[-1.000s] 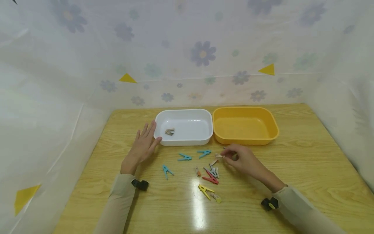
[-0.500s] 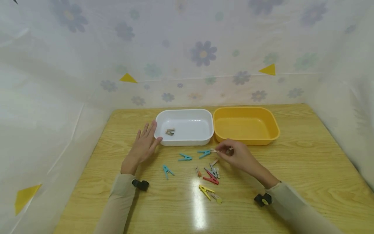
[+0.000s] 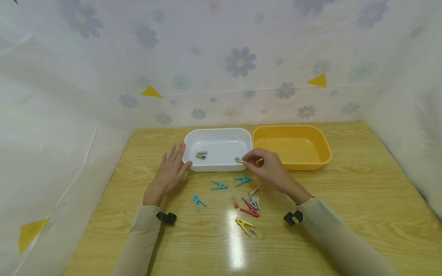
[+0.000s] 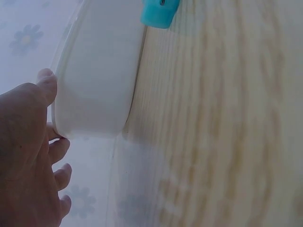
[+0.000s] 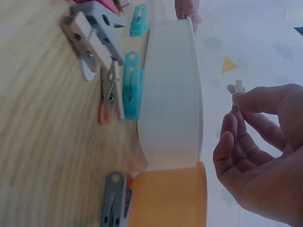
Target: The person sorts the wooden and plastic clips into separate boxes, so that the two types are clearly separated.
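My right hand [image 3: 271,168] pinches a small wooden clothespin [image 3: 239,160] between thumb and forefinger, over the front right of the white tub [image 3: 217,168]. In the right wrist view the clothespin [image 5: 238,87] sticks out past the fingertips, higher than the tub's rim. My left hand [image 3: 167,174] rests at the tub's left end, its fingers spread along the rim. Seen from the left wrist, the thumb [image 4: 46,85] touches the rim. A few wooden clothespins [image 3: 201,155] lie inside the tub near its left end.
A yellow tub [image 3: 304,167] stands right beside the white one. In front lie blue clothespins [image 3: 219,185], a red clothespin [image 3: 250,209], a yellow clothespin [image 3: 243,224] and several wooden ones. A grey clothespin [image 5: 112,201] lies near the yellow tub in the right wrist view.
My right hand has moved left and away from me, carrying the wooden clothespin from over the table to over the white tub. The left hand has stayed in place.
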A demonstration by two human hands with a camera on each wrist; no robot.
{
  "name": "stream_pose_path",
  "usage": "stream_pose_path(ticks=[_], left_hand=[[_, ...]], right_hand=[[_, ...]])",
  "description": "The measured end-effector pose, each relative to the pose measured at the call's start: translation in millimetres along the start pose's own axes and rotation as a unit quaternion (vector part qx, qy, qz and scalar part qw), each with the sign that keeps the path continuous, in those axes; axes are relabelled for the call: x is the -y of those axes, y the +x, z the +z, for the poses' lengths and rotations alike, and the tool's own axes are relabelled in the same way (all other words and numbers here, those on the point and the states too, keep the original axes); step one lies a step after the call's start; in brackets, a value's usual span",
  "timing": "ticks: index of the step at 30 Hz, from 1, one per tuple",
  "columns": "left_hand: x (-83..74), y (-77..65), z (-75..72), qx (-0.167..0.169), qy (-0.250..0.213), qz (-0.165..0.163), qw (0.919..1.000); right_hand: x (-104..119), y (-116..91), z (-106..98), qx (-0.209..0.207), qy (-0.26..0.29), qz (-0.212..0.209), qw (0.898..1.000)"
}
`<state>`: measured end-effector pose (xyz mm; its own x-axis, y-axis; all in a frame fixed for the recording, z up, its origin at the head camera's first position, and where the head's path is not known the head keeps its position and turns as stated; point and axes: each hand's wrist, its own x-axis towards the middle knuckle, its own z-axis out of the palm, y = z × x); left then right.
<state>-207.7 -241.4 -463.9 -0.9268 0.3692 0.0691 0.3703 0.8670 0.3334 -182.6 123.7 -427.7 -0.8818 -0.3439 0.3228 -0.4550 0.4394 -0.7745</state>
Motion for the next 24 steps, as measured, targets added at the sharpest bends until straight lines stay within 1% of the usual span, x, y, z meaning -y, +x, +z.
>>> stream_pose_path(ticks=[4,9,16,24], left_hand=[[0.0,-0.4,-0.9,0.0,-0.003,0.0,1.0],[0.1,-0.1,-1.4,0.0,-0.003,0.0,1.0],[-0.3,-0.2,-1.1,-0.001,-0.008,-0.005,1.0],[-1.9,-0.5,2.3,0.0,-0.008,-0.007,0.9999]], right_hand=[[4.3,13.8,7.2,0.011,0.008,0.002,1.0],[3.2,28.9,18.0,0.016,0.007,0.004,1.0],[4.0,52.4,29.7,0.029,-0.003,-0.009,1.0],[-7.1,76.3,39.8,0.05,-0.029,-0.003,0.998]])
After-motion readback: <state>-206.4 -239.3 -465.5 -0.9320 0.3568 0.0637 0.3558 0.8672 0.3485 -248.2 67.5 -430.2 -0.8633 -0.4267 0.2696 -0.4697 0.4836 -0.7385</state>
